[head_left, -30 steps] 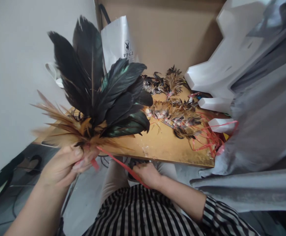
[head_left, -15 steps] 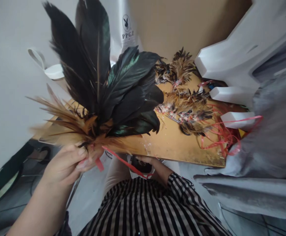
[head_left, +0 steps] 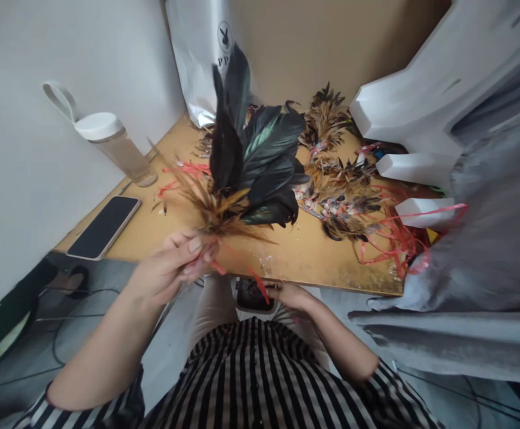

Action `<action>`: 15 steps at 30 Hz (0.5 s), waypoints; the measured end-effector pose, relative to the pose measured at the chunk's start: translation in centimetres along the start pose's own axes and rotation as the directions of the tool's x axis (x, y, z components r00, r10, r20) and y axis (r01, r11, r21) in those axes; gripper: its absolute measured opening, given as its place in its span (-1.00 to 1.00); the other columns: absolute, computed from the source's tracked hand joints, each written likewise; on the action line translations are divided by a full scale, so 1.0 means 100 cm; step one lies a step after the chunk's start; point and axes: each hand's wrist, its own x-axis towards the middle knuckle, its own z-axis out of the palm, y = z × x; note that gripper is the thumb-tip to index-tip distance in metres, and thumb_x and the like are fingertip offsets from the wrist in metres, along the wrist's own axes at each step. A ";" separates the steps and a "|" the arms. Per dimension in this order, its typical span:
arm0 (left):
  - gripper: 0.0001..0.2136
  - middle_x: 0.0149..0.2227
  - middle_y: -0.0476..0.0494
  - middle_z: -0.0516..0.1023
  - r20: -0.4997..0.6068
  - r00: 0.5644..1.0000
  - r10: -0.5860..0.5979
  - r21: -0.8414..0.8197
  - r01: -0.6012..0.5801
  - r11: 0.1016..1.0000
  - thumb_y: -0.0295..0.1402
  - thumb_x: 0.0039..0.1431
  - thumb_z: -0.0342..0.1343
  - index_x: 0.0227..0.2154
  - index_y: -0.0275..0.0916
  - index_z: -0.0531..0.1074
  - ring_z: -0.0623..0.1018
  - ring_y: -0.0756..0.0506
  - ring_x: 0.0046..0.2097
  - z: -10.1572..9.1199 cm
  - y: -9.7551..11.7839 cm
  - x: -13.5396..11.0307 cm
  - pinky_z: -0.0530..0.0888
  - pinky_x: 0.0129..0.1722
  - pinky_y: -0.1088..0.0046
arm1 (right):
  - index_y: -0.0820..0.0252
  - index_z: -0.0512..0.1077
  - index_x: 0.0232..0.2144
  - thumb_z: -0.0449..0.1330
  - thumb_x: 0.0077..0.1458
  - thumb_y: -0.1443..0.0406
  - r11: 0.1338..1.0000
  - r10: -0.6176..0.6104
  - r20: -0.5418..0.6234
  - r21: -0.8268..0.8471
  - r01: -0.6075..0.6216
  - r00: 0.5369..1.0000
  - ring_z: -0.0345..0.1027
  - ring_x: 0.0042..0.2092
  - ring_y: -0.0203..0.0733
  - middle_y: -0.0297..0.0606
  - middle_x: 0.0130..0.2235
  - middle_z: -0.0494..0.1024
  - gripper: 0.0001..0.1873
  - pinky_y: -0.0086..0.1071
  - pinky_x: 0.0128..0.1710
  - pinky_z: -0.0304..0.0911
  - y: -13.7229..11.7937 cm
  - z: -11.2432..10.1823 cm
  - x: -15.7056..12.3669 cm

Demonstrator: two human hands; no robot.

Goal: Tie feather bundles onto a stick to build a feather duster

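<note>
My left hand (head_left: pixel 170 268) pinches the base of a feather bundle (head_left: pixel 246 173), black-green plumes above tan hackles, held over the front edge of the wooden table (head_left: pixel 296 253). A red ribbon (head_left: pixel 251 277) runs from the bundle's base down toward my right hand (head_left: pixel 293 294), which sits below the table edge beside a small dark device (head_left: pixel 253 295) on my lap. The right hand's fingers are curled, and I cannot make out whether they hold the ribbon end.
Several tied feather bundles (head_left: pixel 338 196) and loose red ribbon (head_left: pixel 398 238) lie on the table's right half. A phone (head_left: pixel 104 226) and a white-capped bottle (head_left: pixel 112 146) sit at the left. White foam blocks (head_left: pixel 403 107), a white bag (head_left: pixel 206 53) and cardboard stand behind.
The feather bundle has moved away from the camera and to the right, over the table, uncovering the phone and bottle. My right hand stayed low by the table edge.
</note>
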 end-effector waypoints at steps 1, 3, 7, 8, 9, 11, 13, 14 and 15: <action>-0.74 -0.58 0.00 0.28 -0.011 1.000 0.004 -0.006 -0.004 1.000 -0.25 -0.07 0.22 -0.62 -0.32 0.33 0.09 0.19 -0.67 0.002 -0.002 0.004 -0.01 -0.74 0.66 | 0.12 0.47 -0.22 0.04 0.11 0.26 0.999 -0.011 0.082 0.045 0.008 0.997 0.40 -0.19 -0.18 -0.32 -0.23 0.54 -0.75 -0.28 -0.15 0.31 -0.008 -0.005 -0.011; -0.79 -0.56 0.00 0.29 -0.027 1.000 0.012 -0.015 -0.012 1.000 -0.27 -0.06 0.21 -0.54 -0.31 0.35 0.10 0.18 -0.67 0.006 -0.004 0.012 -0.02 -0.74 0.68 | 0.13 0.48 -0.24 0.05 0.09 0.27 0.996 -0.058 0.190 0.081 0.043 0.980 0.41 -0.24 -0.21 -0.33 -0.27 0.55 -0.76 -0.32 -0.17 0.30 -0.030 -0.018 -0.032; -0.83 -0.53 -0.01 0.31 -0.010 0.999 0.038 -0.034 -0.038 0.999 -0.33 -0.03 0.20 -0.49 -0.32 0.34 0.10 0.19 -0.65 0.019 -0.006 0.025 -0.04 -0.74 0.71 | 0.15 0.45 -0.18 0.02 0.12 0.26 0.974 -0.122 0.023 0.197 0.115 0.992 0.40 -0.19 -0.20 -0.28 -0.22 0.54 -0.73 -0.30 -0.13 0.28 -0.083 -0.048 -0.054; -0.83 -0.52 -0.01 0.31 -0.001 0.999 0.046 -0.042 -0.046 0.998 -0.34 -0.03 0.19 -0.49 -0.32 0.33 0.10 0.19 -0.64 0.022 -0.006 0.027 -0.04 -0.74 0.72 | 0.15 0.42 -0.15 0.03 0.12 0.24 0.957 -0.133 -0.052 0.255 0.142 0.990 0.39 -0.15 -0.19 -0.25 -0.17 0.52 -0.72 -0.28 -0.10 0.27 -0.095 -0.054 -0.053; -0.83 -0.52 -0.01 0.31 0.007 0.999 0.052 -0.051 -0.051 0.997 -0.35 -0.03 0.19 -0.49 -0.32 0.33 0.11 0.19 -0.64 0.025 -0.007 0.029 -0.04 -0.73 0.72 | 0.16 0.40 -0.12 0.05 0.11 0.21 0.934 -0.138 -0.137 0.311 0.175 0.981 0.38 -0.11 -0.18 -0.23 -0.14 0.51 -0.69 -0.26 -0.07 0.26 -0.106 -0.060 -0.050; -0.82 -0.50 -0.02 0.31 0.020 0.998 0.062 -0.065 -0.061 0.996 -0.35 -0.03 0.20 -0.48 -0.33 0.33 0.11 0.19 -0.63 0.029 -0.008 0.033 -0.04 -0.73 0.73 | 0.16 0.37 -0.09 0.12 0.06 0.17 0.873 -0.136 -0.294 0.416 0.255 0.946 0.36 -0.08 -0.17 -0.20 -0.10 0.49 -0.64 -0.25 -0.05 0.24 -0.123 -0.068 -0.038; -0.81 -0.49 -0.02 0.32 0.019 0.998 0.068 -0.071 -0.066 0.995 -0.34 -0.05 0.21 -0.46 -0.33 0.33 0.11 0.20 -0.63 0.032 -0.009 0.037 -0.04 -0.73 0.73 | 0.17 0.36 -0.11 0.18 -0.01 0.15 0.782 -0.131 -0.347 0.539 0.312 0.929 0.38 -0.13 -0.19 -0.19 -0.11 0.48 -0.60 -0.27 -0.12 0.27 -0.134 -0.071 -0.022; -0.80 -0.48 -0.02 0.32 0.016 0.997 0.070 -0.073 -0.068 0.995 -0.33 -0.06 0.21 -0.45 -0.33 0.33 0.11 0.20 -0.63 0.032 -0.010 0.039 -0.04 -0.73 0.73 | 0.17 0.36 -0.12 0.21 -0.04 0.13 0.732 -0.132 -0.327 0.604 0.314 0.936 0.41 -0.22 -0.22 -0.20 -0.16 0.49 -0.58 -0.31 -0.20 0.30 -0.138 -0.071 -0.014; -0.79 -0.48 -0.02 0.32 0.011 0.997 0.073 -0.076 -0.072 0.994 -0.33 -0.07 0.22 -0.45 -0.34 0.33 0.11 0.20 -0.63 0.033 -0.011 0.041 -0.04 -0.73 0.73 | 0.18 0.37 -0.15 0.22 -0.06 0.12 0.686 -0.130 -0.292 0.664 0.299 0.947 0.40 -0.34 -0.28 -0.24 -0.26 0.51 -0.58 -0.37 -0.33 0.30 -0.141 -0.071 -0.006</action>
